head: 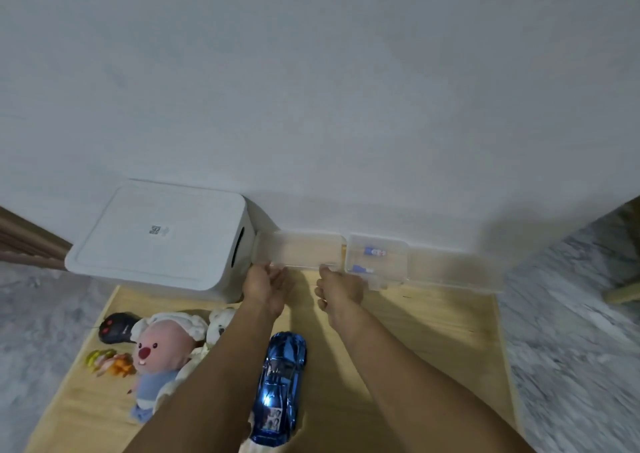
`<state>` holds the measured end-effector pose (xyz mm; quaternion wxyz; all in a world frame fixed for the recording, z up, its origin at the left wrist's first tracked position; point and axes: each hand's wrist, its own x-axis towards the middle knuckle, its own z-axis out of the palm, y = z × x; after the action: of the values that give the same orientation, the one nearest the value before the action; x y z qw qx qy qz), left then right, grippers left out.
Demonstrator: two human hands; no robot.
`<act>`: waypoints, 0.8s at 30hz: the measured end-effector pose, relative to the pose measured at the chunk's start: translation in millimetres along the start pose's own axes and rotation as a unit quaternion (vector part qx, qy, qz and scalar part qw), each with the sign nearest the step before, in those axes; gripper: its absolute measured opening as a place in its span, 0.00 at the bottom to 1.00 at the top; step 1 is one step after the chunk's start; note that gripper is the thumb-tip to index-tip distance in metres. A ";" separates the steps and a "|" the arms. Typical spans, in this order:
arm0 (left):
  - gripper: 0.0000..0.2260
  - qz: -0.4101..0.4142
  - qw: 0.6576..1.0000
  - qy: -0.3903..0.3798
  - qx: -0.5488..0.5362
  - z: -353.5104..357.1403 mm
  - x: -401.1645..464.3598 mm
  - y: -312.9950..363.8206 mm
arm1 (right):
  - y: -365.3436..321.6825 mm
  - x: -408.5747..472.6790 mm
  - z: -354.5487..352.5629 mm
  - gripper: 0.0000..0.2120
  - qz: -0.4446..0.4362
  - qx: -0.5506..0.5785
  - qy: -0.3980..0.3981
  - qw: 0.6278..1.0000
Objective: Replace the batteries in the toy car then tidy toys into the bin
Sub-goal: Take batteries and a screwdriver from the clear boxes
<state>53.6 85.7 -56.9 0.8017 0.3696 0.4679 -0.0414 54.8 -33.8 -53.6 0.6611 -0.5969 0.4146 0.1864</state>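
A shiny blue toy car point(281, 387) lies on the wooden mat point(415, 348) between my forearms. Against the wall stands a row of clear plastic boxes. My left hand point(266, 288) and my right hand point(341, 291) both grip the near rim of the left clear box point(301, 250), which looks empty. The clear box beside it point(379, 258) holds two blue-and-white batteries point(374, 252). A white lidded bin point(162, 238) stands shut to the left of the boxes.
On the mat's left lie a black remote control point(114, 326), a pink-faced plush doll point(162, 352), a white plush point(218, 324) and a small colourful toy point(110, 362). Grey carpet surrounds the mat. A third clear box point(453, 272) is at the right.
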 end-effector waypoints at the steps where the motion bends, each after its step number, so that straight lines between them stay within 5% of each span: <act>1: 0.12 0.000 1.000 -0.006 -0.004 0.3 -0.4 2.1 | -1.2 1.4 7.8 0.10 0.028 0.019 -0.013 0.999; 8: 0.11 -0.032 0.999 -0.018 -0.017 -1.1 4.4 8.6 | -8.6 8.7 30.0 0.12 0.110 0.109 0.006 0.988; 24: 0.08 -0.051 0.997 -0.039 -0.042 11.3 14.9 16.5 | -3.8 0.8 26.5 0.11 0.086 0.148 0.023 0.985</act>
<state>76.8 94.7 -56.2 0.8310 0.3092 0.4561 -0.0765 66.8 -9.9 -53.3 0.7139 -0.4588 0.5025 0.1651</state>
